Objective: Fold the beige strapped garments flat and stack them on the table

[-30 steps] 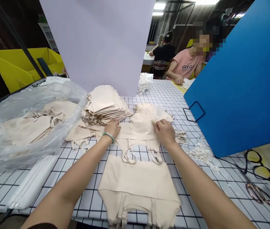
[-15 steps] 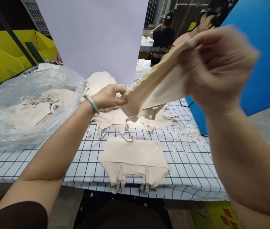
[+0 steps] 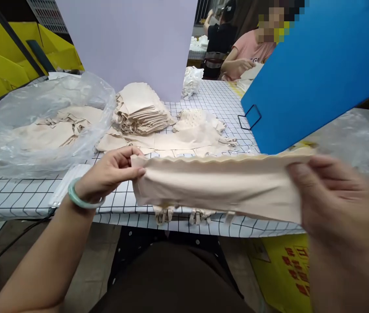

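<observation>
Stretching garment [image 3: 217, 184] taut between left hand [image 3: 112, 174] and right hand [image 3: 331, 204], both pinching its ends, now lifted off table [image 3: 24, 195] toward lap.

garment workshop, pretty clearly | folded beige pieces [image 3: 142, 108] stacked beyond the left-hand fingers [image 3: 129, 163] | more in a plastic bag [image 3: 41, 126] on the grid-cloth table [image 3: 15, 198] | co-workers [image 3: 246, 50] sorting farther back
</observation>
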`<state>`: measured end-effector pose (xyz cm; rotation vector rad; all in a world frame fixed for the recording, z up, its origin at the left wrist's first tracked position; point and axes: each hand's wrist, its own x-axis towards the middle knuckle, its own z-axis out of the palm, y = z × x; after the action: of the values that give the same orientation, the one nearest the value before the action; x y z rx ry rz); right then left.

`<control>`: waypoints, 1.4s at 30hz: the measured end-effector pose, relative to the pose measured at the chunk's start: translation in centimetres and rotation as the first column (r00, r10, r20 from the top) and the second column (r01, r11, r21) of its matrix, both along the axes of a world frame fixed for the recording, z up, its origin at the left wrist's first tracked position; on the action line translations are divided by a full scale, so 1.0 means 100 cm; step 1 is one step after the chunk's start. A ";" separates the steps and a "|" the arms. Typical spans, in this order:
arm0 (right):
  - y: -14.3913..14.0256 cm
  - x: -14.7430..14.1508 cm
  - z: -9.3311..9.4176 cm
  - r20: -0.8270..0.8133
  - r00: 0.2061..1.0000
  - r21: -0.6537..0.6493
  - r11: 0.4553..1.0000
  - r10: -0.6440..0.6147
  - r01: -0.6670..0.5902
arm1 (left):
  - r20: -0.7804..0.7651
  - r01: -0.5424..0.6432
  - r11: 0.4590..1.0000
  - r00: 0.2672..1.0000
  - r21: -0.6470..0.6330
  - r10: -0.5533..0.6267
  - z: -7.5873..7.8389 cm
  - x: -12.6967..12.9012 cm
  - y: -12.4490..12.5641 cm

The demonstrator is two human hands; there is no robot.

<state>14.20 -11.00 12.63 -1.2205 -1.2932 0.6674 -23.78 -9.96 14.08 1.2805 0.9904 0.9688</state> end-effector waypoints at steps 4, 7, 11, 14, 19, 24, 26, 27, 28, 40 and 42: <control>0.013 -0.021 -0.058 -0.165 0.985 -0.358 0.933 -0.048 -0.014 | -0.019 -0.074 0.973 0.997 -0.218 0.071 -0.061 0.008 0.016; 0.037 -0.030 -0.103 -0.075 0.997 -0.450 0.891 0.028 -0.058 | -0.139 -0.268 0.924 0.961 -0.271 0.238 -0.102 0.015 0.037; 0.048 -0.030 -0.135 0.249 0.967 -0.419 0.906 0.048 0.063 | -0.217 -0.353 0.898 0.929 -0.264 0.301 -0.122 0.016 0.045; 0.044 -0.031 -0.132 0.407 0.911 -0.374 0.921 0.062 0.105 | -0.233 -0.322 0.917 0.935 -0.234 0.269 -0.120 0.015 0.043; 0.041 -0.039 -0.121 0.420 0.907 -0.340 0.930 0.019 0.138 | -0.208 -0.348 0.924 0.927 -0.159 0.313 -0.120 0.018 0.049; 0.051 -0.042 -0.127 0.460 0.888 -0.338 0.925 0.003 0.172 | -0.287 -0.395 0.914 0.890 -0.097 0.354 -0.129 0.020 0.062; 0.053 -0.043 -0.130 0.474 0.880 -0.323 0.929 -0.005 0.179 | -0.308 -0.399 0.914 0.881 -0.075 0.359 -0.132 0.019 0.064; 0.054 -0.043 -0.132 0.489 0.872 -0.314 0.931 -0.007 0.184 | -0.331 -0.401 0.915 0.871 -0.051 0.363 -0.132 0.019 0.064; 0.054 -0.043 -0.133 0.516 0.856 -0.296 0.937 -0.009 0.188 | -0.371 -0.405 0.914 0.850 -0.004 0.374 -0.133 0.020 0.063; 0.054 -0.059 -0.151 0.859 0.424 -0.299 0.953 0.287 -0.038 | -0.943 0.274 0.932 0.297 0.236 0.152 -0.149 0.055 0.034; 0.054 -0.059 -0.156 0.858 0.412 -0.323 0.946 0.307 -0.030 | -0.947 0.266 0.935 0.279 0.232 0.156 -0.151 0.057 0.030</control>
<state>8.32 -5.64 -2.99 -1.7981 -2.3340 0.2664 -18.13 -6.94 -1.00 2.3248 1.7244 0.1433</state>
